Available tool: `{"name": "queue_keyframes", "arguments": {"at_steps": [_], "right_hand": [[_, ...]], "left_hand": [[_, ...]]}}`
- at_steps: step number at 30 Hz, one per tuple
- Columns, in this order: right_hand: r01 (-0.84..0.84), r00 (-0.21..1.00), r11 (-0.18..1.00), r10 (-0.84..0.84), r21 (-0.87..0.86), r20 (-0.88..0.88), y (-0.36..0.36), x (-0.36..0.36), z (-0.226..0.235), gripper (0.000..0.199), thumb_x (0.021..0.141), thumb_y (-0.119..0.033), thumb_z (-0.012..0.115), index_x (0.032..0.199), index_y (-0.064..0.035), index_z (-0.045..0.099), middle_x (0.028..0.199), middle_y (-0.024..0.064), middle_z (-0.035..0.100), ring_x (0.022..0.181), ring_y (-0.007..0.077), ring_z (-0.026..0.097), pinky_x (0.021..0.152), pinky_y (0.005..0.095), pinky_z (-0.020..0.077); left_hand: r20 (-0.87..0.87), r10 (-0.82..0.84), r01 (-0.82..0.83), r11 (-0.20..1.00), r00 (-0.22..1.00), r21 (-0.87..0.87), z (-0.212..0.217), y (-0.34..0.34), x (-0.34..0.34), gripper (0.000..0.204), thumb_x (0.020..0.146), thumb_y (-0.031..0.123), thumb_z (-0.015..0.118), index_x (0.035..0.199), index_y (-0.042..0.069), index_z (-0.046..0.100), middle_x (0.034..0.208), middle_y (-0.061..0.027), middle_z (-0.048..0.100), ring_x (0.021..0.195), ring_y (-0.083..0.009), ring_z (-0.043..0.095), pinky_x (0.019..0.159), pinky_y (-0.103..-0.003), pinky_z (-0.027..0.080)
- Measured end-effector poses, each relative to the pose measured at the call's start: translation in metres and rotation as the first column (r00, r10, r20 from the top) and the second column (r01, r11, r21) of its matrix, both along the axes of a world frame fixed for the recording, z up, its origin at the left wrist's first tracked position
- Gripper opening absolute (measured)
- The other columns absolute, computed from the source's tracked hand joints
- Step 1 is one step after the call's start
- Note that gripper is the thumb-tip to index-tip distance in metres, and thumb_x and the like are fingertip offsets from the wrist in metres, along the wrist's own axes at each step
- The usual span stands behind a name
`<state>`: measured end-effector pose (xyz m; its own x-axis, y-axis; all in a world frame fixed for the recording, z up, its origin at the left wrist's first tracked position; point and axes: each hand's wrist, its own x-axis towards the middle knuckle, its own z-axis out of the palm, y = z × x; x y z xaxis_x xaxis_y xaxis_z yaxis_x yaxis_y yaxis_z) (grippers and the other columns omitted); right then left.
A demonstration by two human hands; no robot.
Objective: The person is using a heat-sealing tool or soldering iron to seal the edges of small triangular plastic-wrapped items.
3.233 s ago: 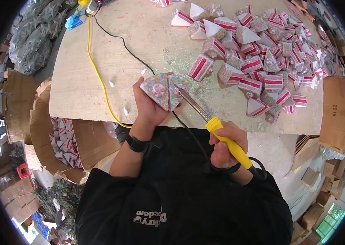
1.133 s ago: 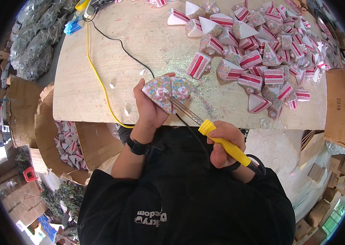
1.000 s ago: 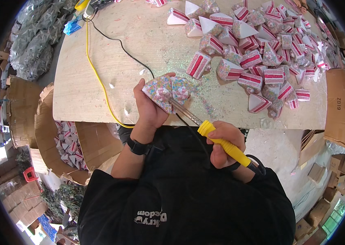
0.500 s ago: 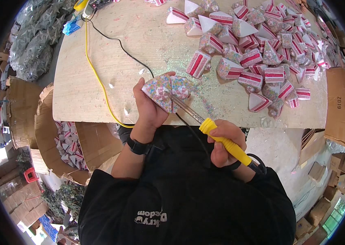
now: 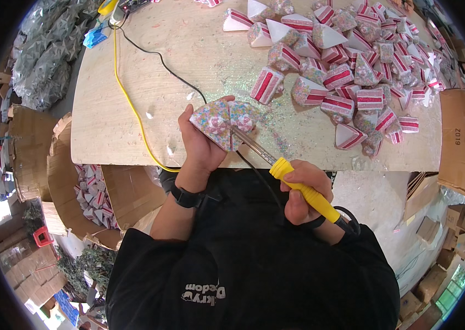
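Observation:
Two toy cake slices (image 5: 214,122) coated in pastel sprinkles lie side by side in my left hand (image 5: 201,144), whose fingers are closed around them. A narrow seam runs between the slices, and each carries a pinkish swirl. My right hand (image 5: 308,190) grips the yellow handle of a soldering iron (image 5: 306,192). Its metal tip touches or nearly touches the seam at the slices' lower right; exact contact is hard to tell. The iron's black cord loops beside my right wrist.
A heap of toy cake slices (image 5: 353,71) covers the table's right side. Glitter is scattered over the tabletop (image 5: 150,132). A yellow cable (image 5: 133,104) and black cord (image 5: 161,58) cross its left. Left below stands a cardboard box (image 5: 128,192) holding more slices; another carton (image 5: 460,143) is at right.
Almost nothing differs. The held slices have shifted very slightly left, while the iron stays at the seam.

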<state>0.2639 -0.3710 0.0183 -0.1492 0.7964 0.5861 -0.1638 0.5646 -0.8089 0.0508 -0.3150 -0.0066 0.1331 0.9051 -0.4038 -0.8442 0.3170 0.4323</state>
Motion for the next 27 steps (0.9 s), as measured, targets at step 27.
{"name": "queue_keyframes", "arguments": {"at_steps": [27], "right_hand": [[0.024, 0.997, 0.992, -0.033, 0.126, 0.071, 0.0027, -0.0008, -0.0003, 0.023, 0.085, -0.014, 0.054, 0.098, 0.0035, 0.059, 0.076, 0.013, 0.06, 0.056, 0.0154, 0.058, 0.055, 0.0285, 0.0476]], "left_hand": [[-0.032, -0.039, 0.041, 0.998, 0.999, 0.049, -0.0044, -0.0009, -0.0019, 0.089, 0.09, 0.07, 0.028, 0.14, -0.002, 0.043, 0.134, -0.0273, 0.055, 0.111, -0.0432, 0.062, 0.078, -0.05, 0.057]]}}
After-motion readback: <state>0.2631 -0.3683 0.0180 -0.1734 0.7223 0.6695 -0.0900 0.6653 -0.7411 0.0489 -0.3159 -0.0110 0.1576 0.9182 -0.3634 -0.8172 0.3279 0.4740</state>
